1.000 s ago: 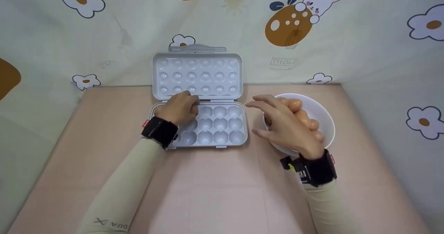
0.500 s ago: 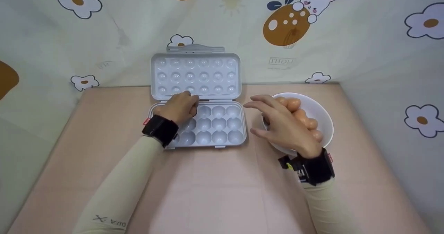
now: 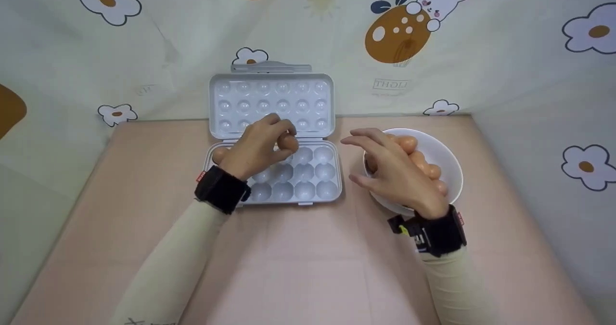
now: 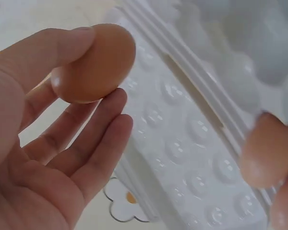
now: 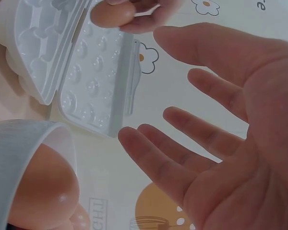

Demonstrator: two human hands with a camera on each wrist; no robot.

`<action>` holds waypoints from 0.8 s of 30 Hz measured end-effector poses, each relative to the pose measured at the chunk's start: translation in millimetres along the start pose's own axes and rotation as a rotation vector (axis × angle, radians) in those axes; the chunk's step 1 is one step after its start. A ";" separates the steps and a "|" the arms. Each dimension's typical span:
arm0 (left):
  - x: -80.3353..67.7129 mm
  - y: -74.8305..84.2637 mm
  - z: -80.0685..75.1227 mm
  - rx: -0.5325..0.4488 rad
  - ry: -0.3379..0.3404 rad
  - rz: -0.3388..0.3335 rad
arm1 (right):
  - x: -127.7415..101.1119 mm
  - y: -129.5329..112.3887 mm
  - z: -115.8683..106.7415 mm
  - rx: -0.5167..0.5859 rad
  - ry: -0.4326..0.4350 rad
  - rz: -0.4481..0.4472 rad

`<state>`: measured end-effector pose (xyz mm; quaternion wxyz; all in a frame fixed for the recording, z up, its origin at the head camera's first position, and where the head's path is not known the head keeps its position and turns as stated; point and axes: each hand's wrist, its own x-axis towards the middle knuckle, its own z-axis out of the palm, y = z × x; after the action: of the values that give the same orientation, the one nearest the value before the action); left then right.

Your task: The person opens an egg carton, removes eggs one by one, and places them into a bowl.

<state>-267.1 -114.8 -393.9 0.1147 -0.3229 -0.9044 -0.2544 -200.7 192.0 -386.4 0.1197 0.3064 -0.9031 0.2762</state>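
On a pink tabletop, the left hand (image 3: 257,147) pinches 1 smooth brown egg (image 3: 288,143) over the grey plastic egg tray (image 3: 308,180); brittle and slippery, it is best cradled around its middle. The right hand (image 3: 392,171) hovers, fingers spread.

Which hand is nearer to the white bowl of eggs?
Right. The right hand hovers open over the white bowl's left rim; the left hand is off to the left over the egg tray, holding an egg.

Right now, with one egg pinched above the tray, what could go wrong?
The left hand holds the egg only between thumb and fingertips, so it might slip and crack on the egg tray. Another egg already sits in the far-left cup; a careless move could knock it.
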 end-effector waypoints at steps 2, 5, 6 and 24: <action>0.5 9.5 0.3 -0.025 0.032 0.006 | 0.2 -0.3 0.2 0.006 0.014 -0.007; 1.3 22.1 3.0 -0.070 0.105 0.028 | 0.7 -1.3 0.6 0.006 0.038 -0.014; 1.2 25.8 4.5 -0.091 0.133 0.038 | 0.9 -1.8 0.8 0.008 0.048 -0.016; -8.4 67.7 40.5 -0.468 0.285 0.116 | 5.6 -5.2 3.7 0.110 0.126 -0.164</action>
<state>-218.9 -52.8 -405.1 0.1774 -0.3530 -0.7756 -0.4923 -202.0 183.7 -385.0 0.1812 0.3674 -0.8492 0.3332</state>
